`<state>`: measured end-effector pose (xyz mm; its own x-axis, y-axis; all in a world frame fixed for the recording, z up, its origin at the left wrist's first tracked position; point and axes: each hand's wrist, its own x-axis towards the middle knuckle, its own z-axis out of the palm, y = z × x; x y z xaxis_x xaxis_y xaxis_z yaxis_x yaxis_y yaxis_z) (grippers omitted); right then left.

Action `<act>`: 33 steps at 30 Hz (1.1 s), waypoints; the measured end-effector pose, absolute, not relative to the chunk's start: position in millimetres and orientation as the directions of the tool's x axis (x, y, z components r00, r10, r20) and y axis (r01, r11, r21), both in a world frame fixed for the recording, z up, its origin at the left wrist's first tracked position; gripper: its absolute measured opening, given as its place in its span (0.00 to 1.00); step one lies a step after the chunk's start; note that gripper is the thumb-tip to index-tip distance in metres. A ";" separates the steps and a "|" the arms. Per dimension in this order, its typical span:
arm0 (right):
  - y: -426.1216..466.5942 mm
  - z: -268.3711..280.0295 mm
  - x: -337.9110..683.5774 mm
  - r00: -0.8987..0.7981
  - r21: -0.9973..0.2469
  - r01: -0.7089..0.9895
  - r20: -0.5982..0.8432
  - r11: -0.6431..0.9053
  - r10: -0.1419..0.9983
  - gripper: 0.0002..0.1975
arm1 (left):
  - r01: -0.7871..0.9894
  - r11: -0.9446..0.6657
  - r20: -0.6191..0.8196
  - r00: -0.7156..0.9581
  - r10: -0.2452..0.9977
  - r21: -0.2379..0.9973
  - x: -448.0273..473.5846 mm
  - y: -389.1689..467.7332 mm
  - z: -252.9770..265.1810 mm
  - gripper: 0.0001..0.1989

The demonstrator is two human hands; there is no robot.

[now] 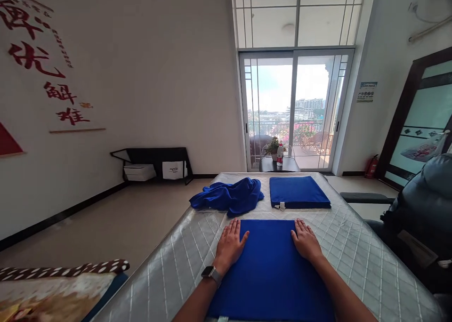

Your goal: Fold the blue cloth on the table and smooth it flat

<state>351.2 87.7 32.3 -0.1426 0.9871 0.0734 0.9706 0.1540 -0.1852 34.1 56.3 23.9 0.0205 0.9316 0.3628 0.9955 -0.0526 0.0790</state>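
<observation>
A flat blue cloth (270, 270), folded into a rectangle, lies on the quilted mattress (356, 251) right in front of me. My left hand (231, 242) rests flat near its far left corner, fingers stretched out, with a watch on the wrist. At the far right corner my right hand (305, 239) lies palm down, fingers extended. Beyond the left hand is a crumpled blue cloth (229, 195). A neatly folded blue cloth stack (298, 191) with a white tag sits beyond the right hand.
Behind the mattress a small table (291, 164) bears a bottle (280, 155) and a potted plant. A dark padded chair (423, 209) stands close on the right. At lower left is a patterned bedcover (70, 289). A black rack (158, 157) is by the wall.
</observation>
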 end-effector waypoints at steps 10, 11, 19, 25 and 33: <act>85.7 33.1 352.2 -0.134 -0.239 0.959 0.083 0.150 0.988 0.34 | 0.920 -0.374 0.258 0.335 0.906 0.117 153.7 77.6 40.3 0.31; 85.7 32.3 352.7 -0.140 -0.233 0.960 0.087 0.157 0.986 0.33 | 0.904 -0.403 0.255 0.360 0.898 0.143 172.6 80.6 40.0 0.31; 88.9 23.5 357.9 -0.187 -0.170 0.964 0.108 0.204 0.976 0.31 | 0.863 -0.457 0.323 0.378 0.867 0.217 235.3 88.0 20.6 0.31; 89.0 29.8 353.8 -0.140 -0.228 0.961 0.089 0.157 0.986 0.34 | 0.936 -0.311 0.242 0.268 0.932 0.162 165.6 85.2 26.4 0.35; 90.0 26.9 353.6 -0.141 -0.245 0.956 0.095 0.160 0.985 0.34 | 0.996 -0.045 0.188 0.030 0.982 0.077 42.7 76.7 22.8 0.36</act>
